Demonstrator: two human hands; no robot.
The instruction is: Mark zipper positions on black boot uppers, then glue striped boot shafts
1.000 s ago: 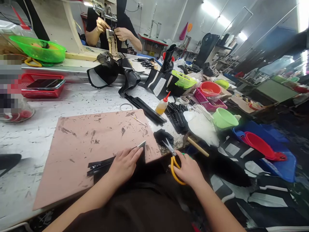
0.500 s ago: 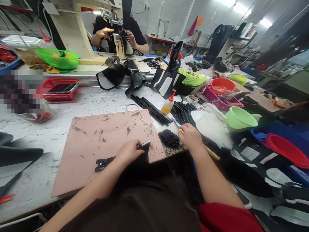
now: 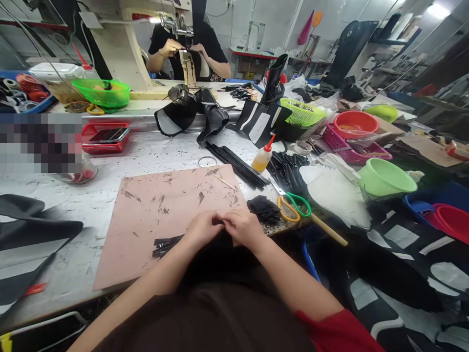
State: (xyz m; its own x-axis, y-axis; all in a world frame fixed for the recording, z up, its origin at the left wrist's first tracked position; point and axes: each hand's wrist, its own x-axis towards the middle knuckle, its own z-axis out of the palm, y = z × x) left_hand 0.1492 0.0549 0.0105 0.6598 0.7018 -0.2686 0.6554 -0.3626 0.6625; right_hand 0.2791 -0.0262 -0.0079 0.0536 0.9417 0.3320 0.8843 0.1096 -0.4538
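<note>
My left hand is closed in a pinch on a black piece of material at the near edge of the pink board. Fingertip to fingertip with it, my right hand pinches the same piece. Most of the piece is hidden by the fingers or merges with the dark apron. Several glossy black strips lie on the board beside my left forearm. To the right of my right hand are a stack of small black pieces and scissors with one green and one orange handle loop.
Behind the board lie long black strips and a glue bottle with a red tip. A wooden handle juts past the table edge. Baskets stand at right. Across the table, a person works at a sewing machine.
My right hand has let go of the scissors, which now lie on the table, and has moved left to meet my left hand at the black piece. The view has shifted slightly.
</note>
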